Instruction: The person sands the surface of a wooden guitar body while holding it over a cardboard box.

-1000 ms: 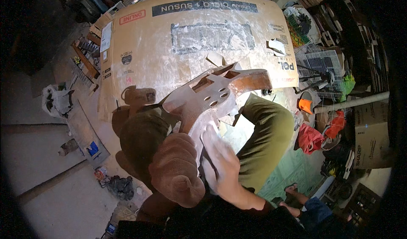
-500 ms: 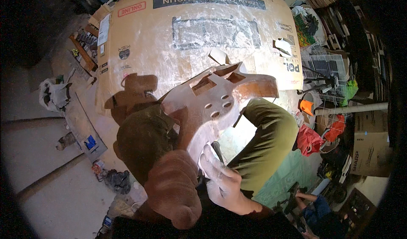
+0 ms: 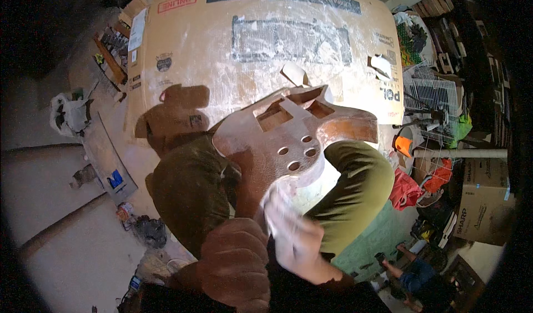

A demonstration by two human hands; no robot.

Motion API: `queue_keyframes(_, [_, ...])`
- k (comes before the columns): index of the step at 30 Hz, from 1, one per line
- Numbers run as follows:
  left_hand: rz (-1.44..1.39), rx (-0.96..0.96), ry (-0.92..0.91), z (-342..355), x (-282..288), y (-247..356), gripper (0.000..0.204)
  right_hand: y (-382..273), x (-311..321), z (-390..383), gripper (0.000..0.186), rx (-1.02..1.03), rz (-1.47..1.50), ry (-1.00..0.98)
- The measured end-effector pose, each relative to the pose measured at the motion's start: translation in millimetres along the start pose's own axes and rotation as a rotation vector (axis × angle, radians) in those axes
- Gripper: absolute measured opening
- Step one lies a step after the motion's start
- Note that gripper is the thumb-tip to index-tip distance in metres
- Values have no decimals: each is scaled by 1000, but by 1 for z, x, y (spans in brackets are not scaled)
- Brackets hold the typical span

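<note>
A wooden electric guitar body (image 3: 247, 138) lies in the middle of the frame, tilted across the person's olive trousers (image 3: 358, 180), with its far end pointing toward the upper right. The heavier shaping looks finished: two rectangular pickup cavities, the left cavity (image 3: 273, 116) and the right cavity (image 3: 321, 109), are cut through the face near its upper edge, and a cluster of four round control holes (image 3: 295, 166) is bored just below them. The outline, with its curved horn (image 3: 350, 127) at centre right, also appears complete. No hardware, strings or neck can be seen on it, and the wood looks bare, so surface work, finishing and fitting all seem to be left, as far as this view tells. The left hand (image 3: 236, 263), at lower centre, has its fingers curled in tightly and seems to grip the body's lower end. The right hand (image 3: 300, 246), just beside it, is blurred against the pale, dusty lower edge, which suggests rubbing or smoothing; whether it presses a pad there or only bare fingers, I cannot tell. White powder is smeared over the large cardboard sheet (image 3: 186, 69) at the top of the frame, also consistent with sanding. How smooth the worked edge is cannot be judged from here.
</note>
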State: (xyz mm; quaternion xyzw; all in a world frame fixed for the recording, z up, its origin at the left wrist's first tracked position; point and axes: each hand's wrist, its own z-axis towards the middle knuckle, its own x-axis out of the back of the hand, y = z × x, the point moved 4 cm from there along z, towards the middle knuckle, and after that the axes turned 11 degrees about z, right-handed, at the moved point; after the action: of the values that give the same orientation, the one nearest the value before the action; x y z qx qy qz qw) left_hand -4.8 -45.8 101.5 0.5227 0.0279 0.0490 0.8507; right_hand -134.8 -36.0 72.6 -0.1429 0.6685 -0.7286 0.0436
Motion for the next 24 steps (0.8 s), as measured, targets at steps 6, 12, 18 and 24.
queue_keyframes(6, [-17,-71,-106,9,-2,-4,20,10,6,-8,40,-1,-23,-13])
queue_keyframes(12, [-36,-100,-166,12,0,-3,16,7,6,-14,41,-21,-5,35])
queue_keyframes(18, [-46,-132,-194,11,1,-2,12,4,5,-10,37,-71,42,22])
queue_keyframes(24, [-36,-102,-297,11,5,1,19,1,4,-13,35,-25,94,41])
